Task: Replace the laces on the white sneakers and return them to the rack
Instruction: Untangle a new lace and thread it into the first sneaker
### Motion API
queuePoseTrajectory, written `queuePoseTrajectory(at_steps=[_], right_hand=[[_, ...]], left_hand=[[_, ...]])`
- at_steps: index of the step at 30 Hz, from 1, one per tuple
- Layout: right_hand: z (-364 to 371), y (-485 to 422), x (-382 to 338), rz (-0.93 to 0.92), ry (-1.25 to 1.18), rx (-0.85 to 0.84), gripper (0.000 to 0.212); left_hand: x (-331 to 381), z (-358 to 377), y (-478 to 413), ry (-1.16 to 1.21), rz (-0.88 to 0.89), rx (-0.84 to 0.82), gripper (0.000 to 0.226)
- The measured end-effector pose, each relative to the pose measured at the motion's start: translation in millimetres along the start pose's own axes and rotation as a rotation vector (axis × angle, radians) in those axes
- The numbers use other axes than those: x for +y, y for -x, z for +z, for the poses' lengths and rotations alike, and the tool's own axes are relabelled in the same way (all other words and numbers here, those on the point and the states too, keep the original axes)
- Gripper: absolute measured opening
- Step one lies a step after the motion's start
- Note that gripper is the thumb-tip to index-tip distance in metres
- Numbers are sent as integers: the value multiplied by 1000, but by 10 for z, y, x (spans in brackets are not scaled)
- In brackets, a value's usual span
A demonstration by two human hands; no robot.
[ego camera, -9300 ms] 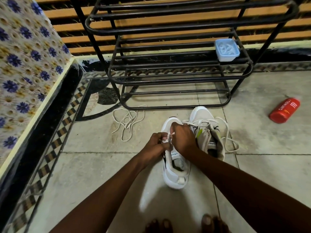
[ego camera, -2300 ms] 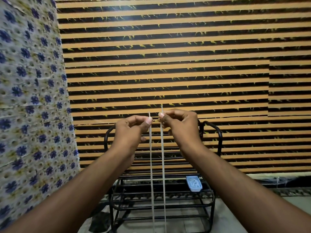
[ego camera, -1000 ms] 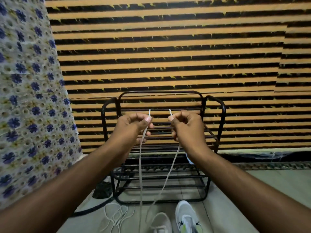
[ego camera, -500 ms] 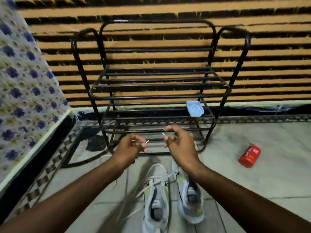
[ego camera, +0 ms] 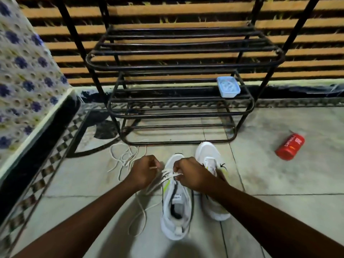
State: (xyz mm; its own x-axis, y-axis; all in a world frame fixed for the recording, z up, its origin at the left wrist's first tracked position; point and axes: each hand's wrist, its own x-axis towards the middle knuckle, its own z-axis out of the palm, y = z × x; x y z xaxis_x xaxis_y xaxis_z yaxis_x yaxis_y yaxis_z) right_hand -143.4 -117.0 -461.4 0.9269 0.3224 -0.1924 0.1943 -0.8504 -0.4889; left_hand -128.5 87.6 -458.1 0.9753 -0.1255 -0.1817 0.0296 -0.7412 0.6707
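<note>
Pale tiled floor (ego camera: pixel 288 183), edged on the left by a black-and-cream chequered border, with a wall (ego camera: pixel 186 10) of orange and black horizontal stripes behind it. We record the following.

1. Black metal shoe rack (ego camera: pixel 176 67): tiered shelves of tubing, standing on the floor against the striped wall.
2. Small blue plastic tub (ego camera: pixel 228 89): set at the right end of one of the rack's lower shelves.
3. First white sneaker (ego camera: pixel 176 207): on the floor in front of the rack, toe toward the rack, heel toward us, with a yellow-green accent along the eyelet row. A white lace (ego camera: pixel 168 175) crosses its upper eyelets, and the slack trails off to the left and loops over the tiles.
4. Second white sneaker (ego camera: pixel 209 157): just beside the first on its right, toe near the rack's bottom bar, rear half hidden under the right forearm.
5. Left hand (ego camera: pixel 144 172): just left of the first sneaker's toe. Its grip is curled, and we see it pinching one end of the lace, the pale tip showing by the fingers.
6. Right hand (ego camera: pixel 191 174): over the eyelets of the first sneaker. Its grip is curled and pinches the lace there. The view is blurred, so we cannot tell which eyelet.
7. Spare white lace (ego camera: pixel 123 159): a loose tangle on the floor, left of the hands, near the rack's front left corner.
8. Red bottle (ego camera: pixel 289 147): lying on its side on the floor to the right, well apart from the sneakers.
9. Flower-printed cloth (ego camera: pixel 24 81): blue blooms on a pale ground, filling the left edge.
</note>
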Motion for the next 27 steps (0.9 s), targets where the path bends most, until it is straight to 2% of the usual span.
queuePoseTrajectory(at_steps=[2,4,6,8,11,14,18,21,24,27], right_hand=[[-11,-7,-33,-11,-2,15,16],[-118,2,-65,56,-116,121,22],[-349,51,-63,201,-267,408,31],[-640,158,-15,361,-308,690,24],[-883,312,98,554,-245,854,18],[-770,372,116,512,-156,851,22],[-388,434,-21,302,-16,828,27],[-44,460,-135,225,-54,642,33],[283,470,-212,246,-176,453,38],[551,532,-206,191,-161,453,36]], left_hand=[[-10,-14,39,-7,-3,17,21],[-28,-26,63,9,-2,44,16],[-47,-47,85,37,-1,71,15],[-89,-52,90,49,6,88,18],[-81,-28,107,20,21,73,21],[-61,32,84,26,58,21,20],[-45,160,17,-34,58,-66,10],[20,250,0,-70,97,-61,14],[34,313,-16,-154,126,-30,14],[24,308,2,-159,158,-45,11]])
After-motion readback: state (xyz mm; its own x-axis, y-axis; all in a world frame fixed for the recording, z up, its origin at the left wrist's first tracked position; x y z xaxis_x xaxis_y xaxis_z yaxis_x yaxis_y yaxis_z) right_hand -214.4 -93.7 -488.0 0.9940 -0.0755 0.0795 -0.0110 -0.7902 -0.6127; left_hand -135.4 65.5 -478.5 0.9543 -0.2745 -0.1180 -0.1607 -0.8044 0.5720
